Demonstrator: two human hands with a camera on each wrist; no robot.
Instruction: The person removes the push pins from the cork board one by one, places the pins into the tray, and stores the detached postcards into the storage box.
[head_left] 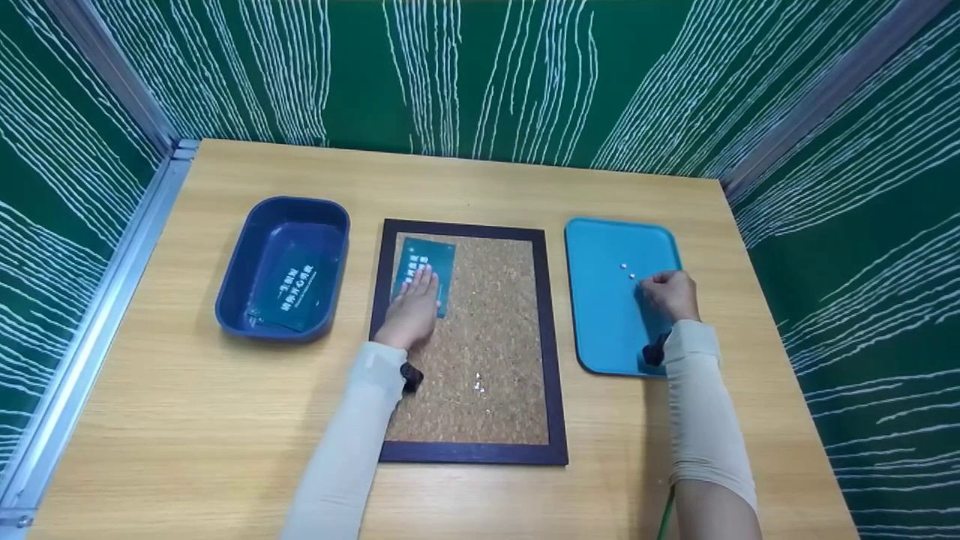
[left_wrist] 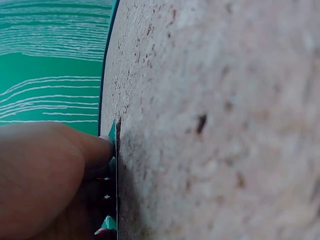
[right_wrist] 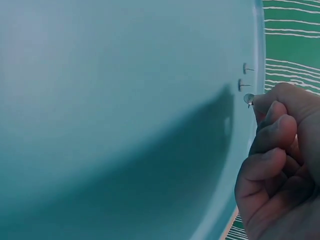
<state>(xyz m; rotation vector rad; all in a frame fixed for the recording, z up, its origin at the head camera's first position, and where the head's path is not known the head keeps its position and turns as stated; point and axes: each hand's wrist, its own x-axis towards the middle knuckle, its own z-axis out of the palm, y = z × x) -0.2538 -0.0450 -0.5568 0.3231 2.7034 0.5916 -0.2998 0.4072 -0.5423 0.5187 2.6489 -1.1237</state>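
My left hand [head_left: 411, 311] lies with straight fingers over a teal card [head_left: 444, 259] with white print, on the upper left of a framed cork board [head_left: 487, 330]. In the left wrist view, the thumb [left_wrist: 102, 150] is at the card's edge, close against the cork. Over the right side of a light blue tray [head_left: 607, 322], my right hand [head_left: 671, 295] pinches a thumbtack [right_wrist: 248, 99] between thumb and index finger, the other fingers curled. Two more thumbtacks [right_wrist: 245, 68] rest on the tray, pins up, beside the fingertips.
A dark blue bin [head_left: 229, 304] stands left of the board, with another teal card [head_left: 296, 289] of white print inside. Small shiny bits [head_left: 478, 384] show on the lower cork. Green white-streaked panels [head_left: 360, 75] and metal posts [head_left: 832, 82] enclose the wooden table [head_left: 187, 420].
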